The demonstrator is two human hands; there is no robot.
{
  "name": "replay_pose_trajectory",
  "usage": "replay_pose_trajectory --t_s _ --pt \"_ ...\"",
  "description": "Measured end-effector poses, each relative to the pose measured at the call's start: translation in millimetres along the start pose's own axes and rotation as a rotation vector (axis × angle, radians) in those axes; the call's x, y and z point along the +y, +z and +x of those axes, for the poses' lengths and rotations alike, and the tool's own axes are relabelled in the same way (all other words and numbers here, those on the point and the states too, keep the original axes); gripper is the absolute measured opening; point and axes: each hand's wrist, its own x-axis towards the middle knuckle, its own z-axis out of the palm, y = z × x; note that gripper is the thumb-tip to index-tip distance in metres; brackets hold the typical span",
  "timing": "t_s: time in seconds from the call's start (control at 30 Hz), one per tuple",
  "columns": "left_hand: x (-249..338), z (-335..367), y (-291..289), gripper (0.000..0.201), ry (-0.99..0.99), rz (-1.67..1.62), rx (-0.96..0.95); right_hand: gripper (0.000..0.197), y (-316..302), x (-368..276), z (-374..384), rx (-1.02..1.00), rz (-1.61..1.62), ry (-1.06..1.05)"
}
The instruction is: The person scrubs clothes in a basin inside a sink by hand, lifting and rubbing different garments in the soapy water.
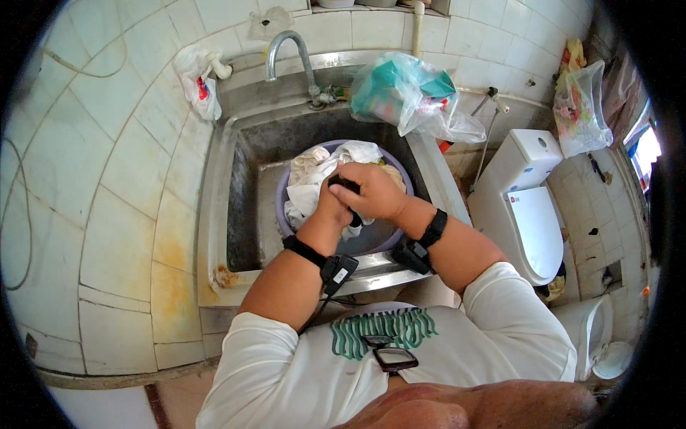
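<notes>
Both my hands are pressed together over a purple basin that stands in the metal sink. A small bunched black cloth shows between them, and a bit of black also hangs out below. My right hand is closed on the cloth, its fingers curled over toward the left. Against it, my left hand is closed too, its fingers mostly hidden by the right. White laundry lies heaped in the basin beneath, with water at its near side.
A curved faucet rises behind the basin. Plastic bags lie on the sink's back right corner. On the left wall hangs a bag with a bottle. A white toilet stands right of the sink.
</notes>
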Motion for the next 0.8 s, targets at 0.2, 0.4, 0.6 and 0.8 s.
replay_pose_trajectory --t_s 0.2,0.4,0.6,0.8 --pt "-3 -10 33 0.037 -0.025 0.31 0.234 0.027 5 34 5 0.165 -0.099 0.405" --pt "-9 5 6 0.037 0.099 0.255 0.154 0.026 1 12 6 0.107 -0.112 0.341" --pt "-8 3 5 0.035 0.064 0.085 0.154 0.026 5 7 2 0.077 -0.003 0.136" --pt "-10 7 7 0.046 0.028 0.386 0.225 0.03 6 47 4 0.199 -0.058 0.455"
